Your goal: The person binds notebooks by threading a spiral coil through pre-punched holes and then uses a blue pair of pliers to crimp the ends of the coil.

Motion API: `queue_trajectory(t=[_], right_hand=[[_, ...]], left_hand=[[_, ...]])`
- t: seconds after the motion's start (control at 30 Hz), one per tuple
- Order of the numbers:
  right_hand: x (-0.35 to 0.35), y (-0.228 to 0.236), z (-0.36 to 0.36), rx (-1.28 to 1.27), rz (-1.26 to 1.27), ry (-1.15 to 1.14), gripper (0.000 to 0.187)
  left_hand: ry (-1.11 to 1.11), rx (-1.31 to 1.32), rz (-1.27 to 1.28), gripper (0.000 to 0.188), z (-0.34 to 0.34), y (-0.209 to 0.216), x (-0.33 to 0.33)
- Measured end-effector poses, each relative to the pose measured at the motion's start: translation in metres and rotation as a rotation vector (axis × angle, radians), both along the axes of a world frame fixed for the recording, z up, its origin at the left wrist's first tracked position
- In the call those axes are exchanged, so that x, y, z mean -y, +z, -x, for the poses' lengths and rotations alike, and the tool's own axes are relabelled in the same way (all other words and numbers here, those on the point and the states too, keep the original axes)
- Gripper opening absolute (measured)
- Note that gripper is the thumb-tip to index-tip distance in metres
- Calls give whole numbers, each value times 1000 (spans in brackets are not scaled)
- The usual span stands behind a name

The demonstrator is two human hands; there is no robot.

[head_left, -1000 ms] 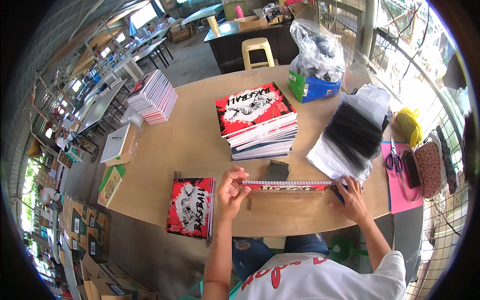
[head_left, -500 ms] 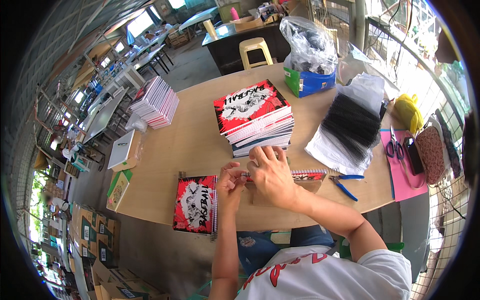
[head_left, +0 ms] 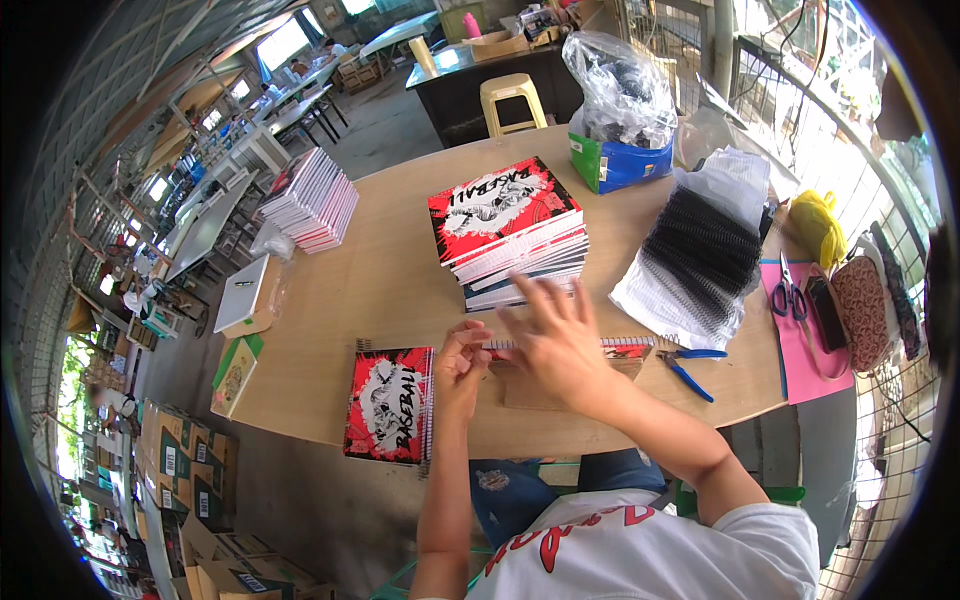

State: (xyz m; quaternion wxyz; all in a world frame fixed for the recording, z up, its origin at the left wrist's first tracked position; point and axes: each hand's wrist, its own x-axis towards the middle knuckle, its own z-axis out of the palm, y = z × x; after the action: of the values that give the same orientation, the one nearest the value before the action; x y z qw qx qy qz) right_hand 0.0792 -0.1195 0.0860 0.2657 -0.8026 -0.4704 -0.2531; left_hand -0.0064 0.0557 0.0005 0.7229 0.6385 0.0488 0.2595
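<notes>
In front of me a red-covered spiral notebook (head_left: pixel 630 351) stands on edge with its coil up, set in a brown wooden or cardboard holder (head_left: pixel 525 393). The thumb and fingers of my left hand (head_left: pixel 459 368) pinch at the left end of its coil. My right hand (head_left: pixel 556 348) hovers over the middle of the coil, fingers spread and slightly blurred, with nothing seen in it; it hides part of the notebook. Blue-handled pliers (head_left: pixel 690 371) lie just right of the holder. Left of my left hand, bound red notebooks (head_left: pixel 388 405) lie at the table edge.
A tall stack of notebooks (head_left: pixel 505 215) stands beyond my hands, another stack (head_left: pixel 310 205) at far left. Black coils (head_left: pixel 700 240) lie on white wrap at right, near scissors (head_left: pixel 788 295) on a pink sheet (head_left: pixel 815 365). A blue-green box (head_left: pixel 625 165) holds a plastic bag.
My right hand has lifted off the left end of the coil and shifted slightly right, its fingers spreading. My left hand stays at the coil's end.
</notes>
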Motion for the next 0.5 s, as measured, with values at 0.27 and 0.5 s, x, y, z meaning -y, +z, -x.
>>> queue_trajectory(t=[0.27,0.5], right_hand=[[206,-116,-18,-225,216,-469,66],[215,-124,-25,-203,45,-531,59]], left_hand=[[-47,134,-223,17,-7,12,9],[8,133,-266,14,-10,11,11]])
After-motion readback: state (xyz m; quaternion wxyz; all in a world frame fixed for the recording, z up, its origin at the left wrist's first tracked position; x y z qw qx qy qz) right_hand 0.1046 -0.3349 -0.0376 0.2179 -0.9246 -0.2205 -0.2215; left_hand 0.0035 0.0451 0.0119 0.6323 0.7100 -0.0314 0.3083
